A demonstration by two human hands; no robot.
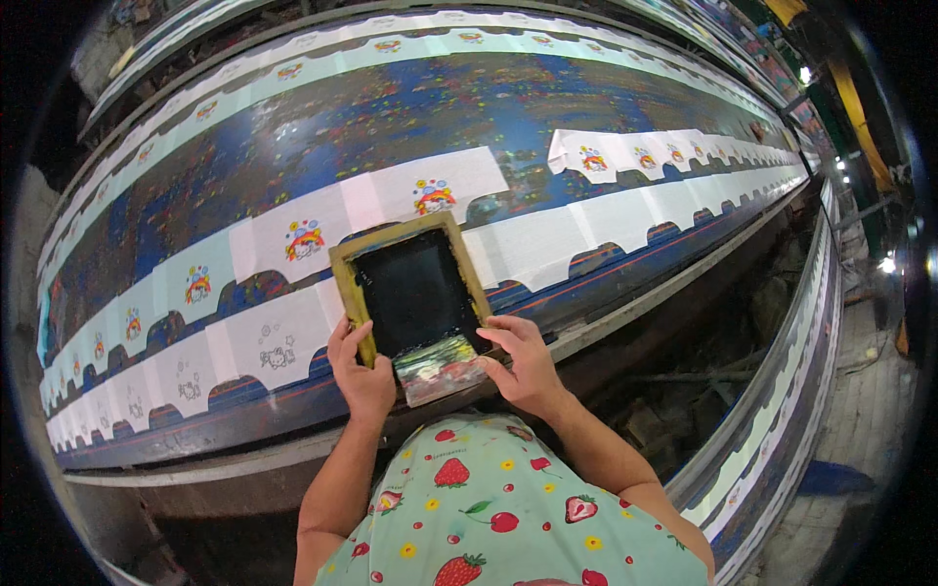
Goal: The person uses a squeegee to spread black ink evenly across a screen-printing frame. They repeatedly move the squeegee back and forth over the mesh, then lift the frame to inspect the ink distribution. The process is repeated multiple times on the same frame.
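Note:
In the middle of the head view is a rectangular printing screen (404,293), with a yellowish stained frame and a black inner area. A paint-smeared squeegee or plate (432,376) lies across its lower end. My left hand (362,371) grips the lower left side, and my right hand (518,366) grips the lower right, its thumb on the smeared piece. The screen is over a row of white fabric pieces (532,249); what lies directly under it is hidden. Left of it, that row carries grey outline drawings (277,356). The row behind has colourful rainbow prints (304,239).
The long, paint-speckled blue printing table (322,127) curves across the view with more fabric rows along its far side. Its near rail (645,272) runs before me. Another table with fabric strips (757,449) is at the right, beside a walkway (860,410).

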